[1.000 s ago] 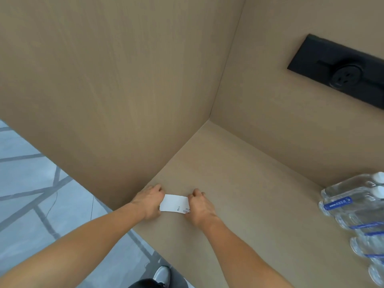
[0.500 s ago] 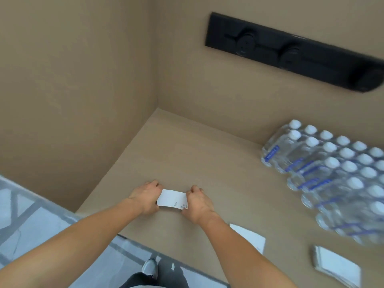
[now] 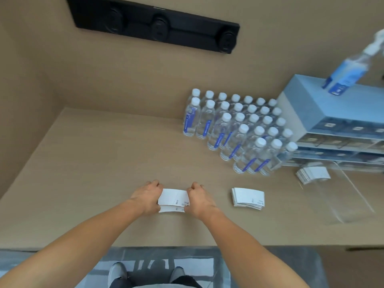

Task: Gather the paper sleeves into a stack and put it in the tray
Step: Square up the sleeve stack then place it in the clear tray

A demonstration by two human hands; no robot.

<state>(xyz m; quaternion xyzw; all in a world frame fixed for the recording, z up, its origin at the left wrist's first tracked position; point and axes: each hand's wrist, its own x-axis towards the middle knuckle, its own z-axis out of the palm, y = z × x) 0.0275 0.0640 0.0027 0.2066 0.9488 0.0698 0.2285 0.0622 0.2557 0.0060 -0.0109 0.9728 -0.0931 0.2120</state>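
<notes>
Your left hand [image 3: 146, 198] and right hand [image 3: 199, 199] clamp opposite ends of flat white paper sleeves [image 3: 173, 200] on matte wood counter [image 3: 87, 163]. Right of your right hand: another stack [image 3: 248, 198], then the clear tray [image 3: 345, 196].

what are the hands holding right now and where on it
Both hands hold one small stack of paper sleeves by its short ends: the left hand on its left end, the right hand on its right end, low over the counter.

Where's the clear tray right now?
In the head view the clear tray sits on the counter at far right, beyond the loose sleeve stack, just below the blue drawer unit.
</notes>
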